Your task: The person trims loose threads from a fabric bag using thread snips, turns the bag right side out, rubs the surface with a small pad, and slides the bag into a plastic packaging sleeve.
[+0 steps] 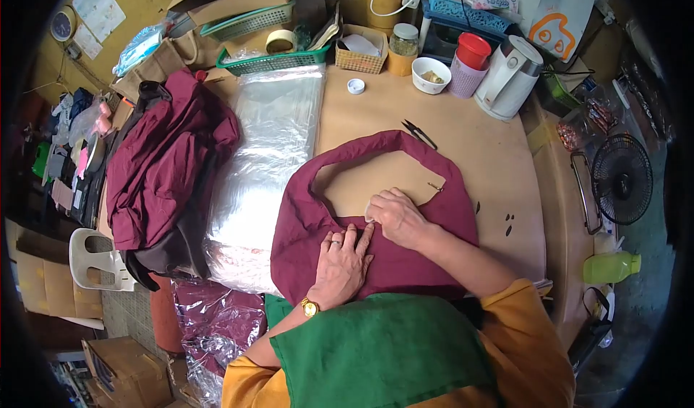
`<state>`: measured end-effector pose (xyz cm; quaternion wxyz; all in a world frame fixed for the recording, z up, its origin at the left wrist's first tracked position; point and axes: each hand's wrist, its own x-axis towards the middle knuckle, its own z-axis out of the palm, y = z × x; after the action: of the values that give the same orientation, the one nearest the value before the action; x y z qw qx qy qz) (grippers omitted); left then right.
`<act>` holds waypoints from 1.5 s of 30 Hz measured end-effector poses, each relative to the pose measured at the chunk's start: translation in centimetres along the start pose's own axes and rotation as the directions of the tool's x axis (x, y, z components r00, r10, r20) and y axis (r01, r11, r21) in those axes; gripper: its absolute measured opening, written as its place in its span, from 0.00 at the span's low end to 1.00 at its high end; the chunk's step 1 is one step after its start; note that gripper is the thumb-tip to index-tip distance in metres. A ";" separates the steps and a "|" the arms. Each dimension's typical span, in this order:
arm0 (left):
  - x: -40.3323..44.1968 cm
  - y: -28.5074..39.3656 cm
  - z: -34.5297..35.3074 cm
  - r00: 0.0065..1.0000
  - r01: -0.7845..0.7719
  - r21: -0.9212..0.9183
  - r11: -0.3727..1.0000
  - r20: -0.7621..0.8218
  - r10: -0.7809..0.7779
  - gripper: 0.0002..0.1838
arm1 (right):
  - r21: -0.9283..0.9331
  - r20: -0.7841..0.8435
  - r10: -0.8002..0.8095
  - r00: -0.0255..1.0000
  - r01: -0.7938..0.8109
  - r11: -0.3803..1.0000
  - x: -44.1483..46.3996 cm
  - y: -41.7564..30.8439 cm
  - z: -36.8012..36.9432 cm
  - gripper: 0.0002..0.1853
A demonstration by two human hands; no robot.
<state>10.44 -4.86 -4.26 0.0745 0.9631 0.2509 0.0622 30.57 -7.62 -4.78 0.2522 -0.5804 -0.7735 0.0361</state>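
Maroon bag (pixel 416 271) is being supported by the surface (pixel 484 155), laid out flat near the wearer's body, strap (pixel 376 142) being looped away at the far side. Bare surface is being framed by the loop. The bag's inner edge is being worked on by both hands.

Left hand (pixel 340 265): grip wide, fingers being spread flat on the cloth just below the edge, nothing being grasped; cloth is probably being pinned so it can't slide or bunch. Right hand (pixel 396 218): grip narrow, fingers being curled in, a small pale piece (pixel 371 211) apparently being pinched against the edge; what it is, cannot tell. Both hands are being held close together, likely so that one short stretch of edge is being controlled from two sides.

A small metal clasp (pixel 435 187) is being carried on the loop's right inner side. Snips (pixel 418 132) are being left just beyond the strap, seemingly for easy reach. Clear plastic (pixel 271 148) is being stacked left of the bag, with maroon cloth (pixel 163 169) being heaped farther left. Baskets, a bowl (pixel 431 79) and a kettle (pixel 508 79) are being stood along the back, presumably so that the near area is being freed.
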 end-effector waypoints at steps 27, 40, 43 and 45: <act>4.3 -7.4 0.1 0.874 0.322 -0.353 0.879 -0.245 -0.419 0.32 | -0.005 -0.127 -0.139 0.982 0.140 0.990 1.7 -3.4 3.3 0.05; 1.2 -7.9 -0.6 0.834 0.361 -0.893 -0.268 0.438 -0.335 0.21 | 0.582 0.229 0.379 0.897 -0.438 0.685 6.3 -1.4 4.7 0.10; 1.2 -7.9 -0.8 0.817 0.391 -0.880 -0.268 0.466 -0.339 0.21 | 0.544 0.125 0.411 0.903 -0.409 0.733 6.5 -2.5 4.9 0.09; 1.4 -7.8 -0.8 0.804 0.400 -0.869 -0.291 0.485 -0.344 0.22 | 0.481 0.059 0.409 0.911 -0.385 0.788 6.5 -2.9 5.2 0.09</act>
<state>7.82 2.68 -4.74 0.7814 0.4408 0.4027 0.1814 24.52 -1.35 -5.98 0.3940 -0.6491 -0.5940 0.2656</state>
